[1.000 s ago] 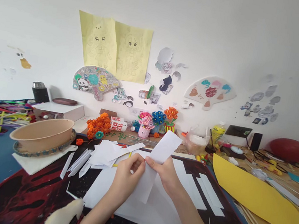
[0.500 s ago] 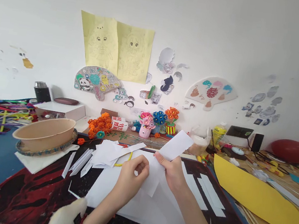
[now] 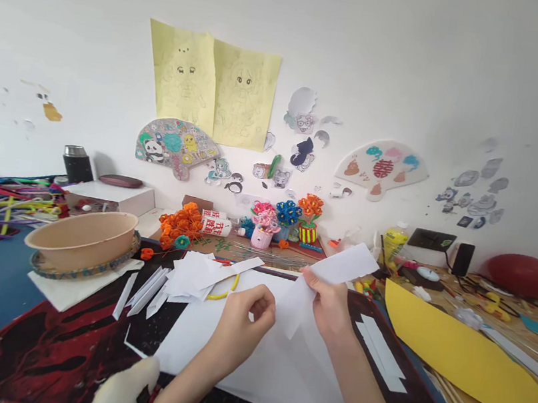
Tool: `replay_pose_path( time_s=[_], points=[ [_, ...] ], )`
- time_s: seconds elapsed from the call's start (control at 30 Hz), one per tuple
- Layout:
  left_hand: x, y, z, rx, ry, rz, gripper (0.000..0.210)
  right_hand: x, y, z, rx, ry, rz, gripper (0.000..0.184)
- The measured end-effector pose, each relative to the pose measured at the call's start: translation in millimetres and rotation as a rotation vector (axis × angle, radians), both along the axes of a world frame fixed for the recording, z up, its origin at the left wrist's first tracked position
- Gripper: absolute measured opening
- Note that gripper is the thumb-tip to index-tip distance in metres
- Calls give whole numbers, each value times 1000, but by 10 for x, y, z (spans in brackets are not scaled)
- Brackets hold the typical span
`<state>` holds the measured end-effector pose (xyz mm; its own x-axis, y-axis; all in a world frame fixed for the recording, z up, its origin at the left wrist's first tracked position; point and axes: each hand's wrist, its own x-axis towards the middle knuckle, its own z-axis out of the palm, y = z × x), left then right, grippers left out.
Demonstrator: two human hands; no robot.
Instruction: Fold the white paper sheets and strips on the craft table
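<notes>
My right hand (image 3: 330, 304) grips a white paper strip (image 3: 348, 264) between thumb and fingers, raised above a large white sheet of paper (image 3: 249, 367). The strip's far end points up to the right, and its lower part hangs by my fingers. My left hand (image 3: 243, 322) is over the same sheet, apart from the strip. Its fingers and thumb curl into a pinch, and I cannot see what, if anything, lies between them. Several white paper pieces (image 3: 191, 277) are piled beyond my left hand, partly over a yellow ring (image 3: 222, 291). Two narrow strips (image 3: 380, 353) lie right of my right forearm.
A beige basin (image 3: 80, 244) stands at the left, near several folded paper strips (image 3: 148, 290). Pipe-cleaner flowers in small pots (image 3: 262, 235) line the wall. A yellow sheet (image 3: 468, 359) covers part of the right side. A white plush thing (image 3: 124, 389) is by my left wrist.
My right hand has moved right with the paper strip, which now leans further over to the right. My left hand has shifted slightly right, and the gap between my hands is wider.
</notes>
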<state>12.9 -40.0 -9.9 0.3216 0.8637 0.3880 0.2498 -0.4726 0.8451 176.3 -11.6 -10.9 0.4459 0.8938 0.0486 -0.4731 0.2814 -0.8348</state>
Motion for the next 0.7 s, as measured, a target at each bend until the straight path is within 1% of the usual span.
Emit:
replay_pose_path(
  time_s=[0.1,0.23,0.3,0.33,0.4,0.53,0.63,0.7],
  points=[
    [-5,-11,-6,-6,-7,0,12,41,18,7,0,21,-39,37],
    [-26,-23,6,-7,4,12,12,190,65,3,33,68,-148,38],
    [-38,-24,16,-1,10,26,12,263,84,-9,20,63,-124,36],
    [-44,-22,21,7,12,38,12,281,87,-18,-2,48,-76,33],
    [-56,-16,29,37,23,72,12,269,78,-40,-62,7,65,29],
    [-83,6,23,150,89,140,11,110,2,-65,-152,-79,356,29],
    [-96,18,-11,314,160,165,22,-1,-83,-46,-181,-194,589,30],
    [-96,19,-36,452,208,179,30,-44,-140,-29,-206,-281,699,31]
  ],
)
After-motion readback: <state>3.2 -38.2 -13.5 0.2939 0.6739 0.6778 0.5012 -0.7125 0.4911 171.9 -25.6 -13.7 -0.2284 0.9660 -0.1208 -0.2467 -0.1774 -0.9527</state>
